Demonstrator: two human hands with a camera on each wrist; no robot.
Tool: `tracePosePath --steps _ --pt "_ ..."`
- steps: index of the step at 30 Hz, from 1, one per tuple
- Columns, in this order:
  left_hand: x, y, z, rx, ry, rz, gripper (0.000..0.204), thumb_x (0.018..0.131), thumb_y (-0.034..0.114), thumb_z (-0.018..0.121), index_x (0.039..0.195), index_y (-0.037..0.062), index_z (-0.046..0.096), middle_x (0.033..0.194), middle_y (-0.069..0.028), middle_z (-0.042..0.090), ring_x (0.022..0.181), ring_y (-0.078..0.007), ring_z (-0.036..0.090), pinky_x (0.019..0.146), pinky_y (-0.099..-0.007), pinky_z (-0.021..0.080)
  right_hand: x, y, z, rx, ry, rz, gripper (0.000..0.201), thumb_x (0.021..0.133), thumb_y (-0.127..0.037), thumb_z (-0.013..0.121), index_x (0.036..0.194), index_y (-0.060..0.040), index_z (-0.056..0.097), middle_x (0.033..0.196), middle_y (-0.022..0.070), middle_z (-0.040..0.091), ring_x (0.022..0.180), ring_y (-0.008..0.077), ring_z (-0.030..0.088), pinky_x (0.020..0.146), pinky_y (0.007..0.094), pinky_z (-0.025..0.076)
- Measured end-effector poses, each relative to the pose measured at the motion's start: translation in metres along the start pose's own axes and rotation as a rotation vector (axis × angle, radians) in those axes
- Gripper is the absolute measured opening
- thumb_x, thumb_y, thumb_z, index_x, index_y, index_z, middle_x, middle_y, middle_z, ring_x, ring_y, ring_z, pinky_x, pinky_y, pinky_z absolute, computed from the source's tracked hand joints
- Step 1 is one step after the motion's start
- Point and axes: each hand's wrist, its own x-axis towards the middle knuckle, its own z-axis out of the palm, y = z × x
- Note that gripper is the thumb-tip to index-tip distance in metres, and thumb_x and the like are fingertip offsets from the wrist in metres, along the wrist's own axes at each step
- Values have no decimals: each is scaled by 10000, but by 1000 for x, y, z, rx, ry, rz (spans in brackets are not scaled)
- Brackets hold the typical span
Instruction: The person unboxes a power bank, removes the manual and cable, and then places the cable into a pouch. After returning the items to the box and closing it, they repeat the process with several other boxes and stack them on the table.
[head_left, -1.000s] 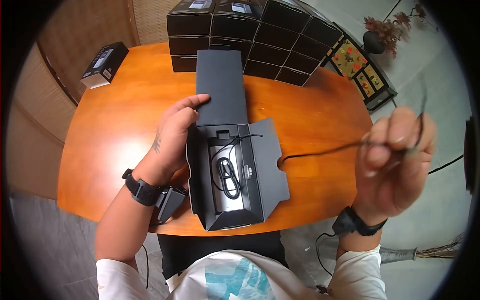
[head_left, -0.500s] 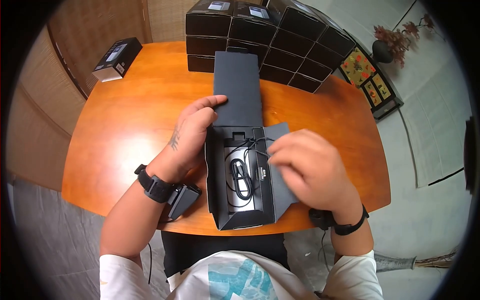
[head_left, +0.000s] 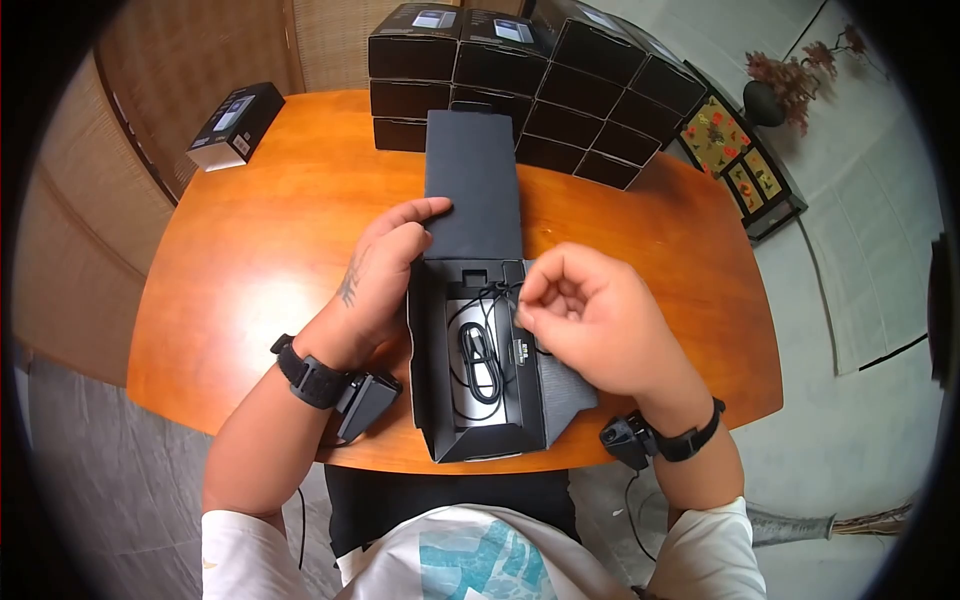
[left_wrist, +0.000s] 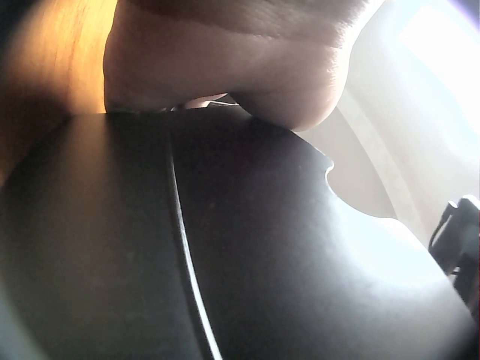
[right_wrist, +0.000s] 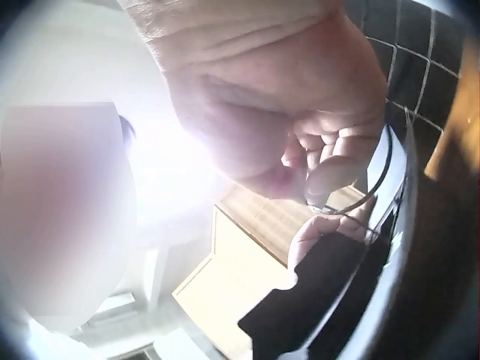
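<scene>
An unfolded black box (head_left: 427, 400) stands at the table's front, its long lid (head_left: 475, 180) laid back toward the stack. My left hand (head_left: 378, 265) holds the box at its upper left corner, the index finger reaching along the lid. In the left wrist view this hand sits over the top of a black box flap (left_wrist: 247, 217). Between thumb and fingers my right hand (head_left: 595, 315) pinches a thin black cable (right_wrist: 387, 169) above the box's right side. Inside the box lies a coiled black cable (head_left: 481, 365) on a white surface, with loose loops around it.
A stack of black boxes (head_left: 500, 105) stands at the back of the wooden table (head_left: 230, 330). Another black box (head_left: 237, 125) lies at the far left. A dark vase (head_left: 765, 102) with reddish sprigs is beyond the right corner.
My right hand has come in from far right, where it drew a length of cable out, to the box's right side. My left hand has kept its hold at the box.
</scene>
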Motion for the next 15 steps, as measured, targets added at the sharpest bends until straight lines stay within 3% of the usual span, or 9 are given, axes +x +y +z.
tracePosePath --steps 1,2,5,6,9,12,15 --pt "0 2 0 1 -8 -5 548 897 108 421 1409 -49 533 1175 -157 659 1014 -189 666 897 -313 557 5 0 2 166 1 89 159 846 48 628 984 -30 648 824 132 677 722 271 693 675 307 538" --pt "-1 3 0 1 -14 -9 546 896 107 423 1407 -49 535 1177 -158 659 1020 -190 666 900 -313 557 8 1 5 123 17 114 143 858 9 644 993 -20 681 839 122 689 752 289 693 708 342 552" --pt "4 -5 -4 -35 4 -6 538 901 108 427 1403 -48 539 1186 -157 657 1022 -190 666 908 -313 556 16 18 1 -576 80 -295 135 872 -34 661 992 -3 713 866 106 705 838 310 690 776 383 558" --pt "6 -8 -6 -19 4 13 534 904 111 427 1403 -47 538 1189 -158 656 1022 -190 667 911 -314 557 18 24 -2 -722 135 -362 147 874 -69 675 993 -12 739 979 106 712 955 325 672 851 415 548" --pt "8 -12 -11 22 -1 50 526 915 121 430 1404 -45 534 1198 -160 654 1025 -190 669 918 -320 559 19 28 -3 -871 191 -386 166 859 -61 677 1009 -26 739 1073 110 680 1039 313 654 878 410 545" --pt "5 -8 -8 19 -16 33 524 925 132 434 1409 -45 526 1201 -161 653 1034 -190 670 922 -324 561 19 27 1 -803 100 -237 157 846 -48 675 990 -32 736 1079 100 645 1046 302 644 876 406 550" --pt "-3 0 1 -40 -23 -16 527 927 138 435 1414 -46 520 1198 -159 653 1042 -191 669 924 -326 563 22 23 2 -949 99 -269 128 856 -52 664 967 -35 725 1016 90 624 1029 292 638 864 403 552"
